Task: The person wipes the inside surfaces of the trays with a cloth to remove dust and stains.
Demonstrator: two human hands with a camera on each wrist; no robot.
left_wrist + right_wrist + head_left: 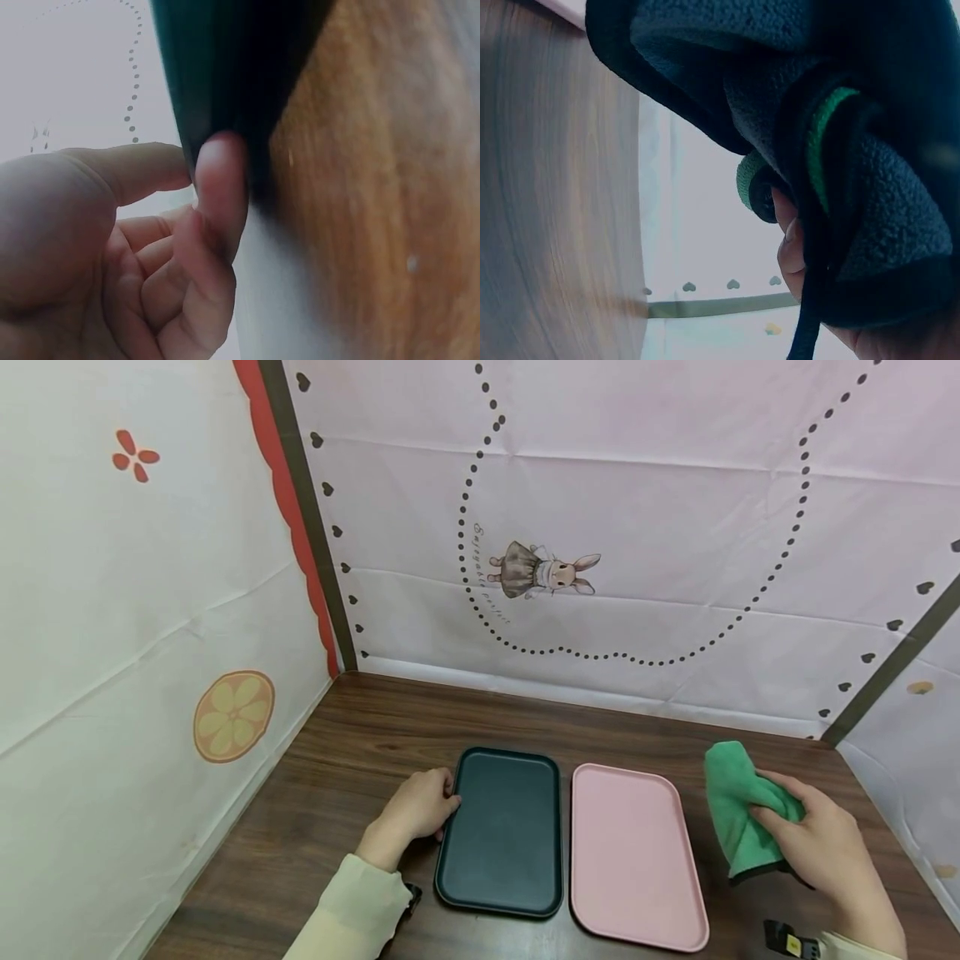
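Note:
My left hand (422,803) is at the left edge of a dark green tray (504,831). In the left wrist view, its thumb and a finger pinch the rim of that tray (217,67), with the other fingers curled below. At the right, my right hand (821,843) holds a bunched green towel (731,806) above the table. The right wrist view shows the towel's grey underside (900,217) with dark edging, and it hides most of the hand. Between the dark tray and the towel lies a pink tray (633,856).
Both trays lie side by side on a brown wood-grain table (360,718). A printed white-pink cloth (637,527) hangs behind the table, and another pale cloth (135,610) walls the left side. A further cloth closes off the right edge.

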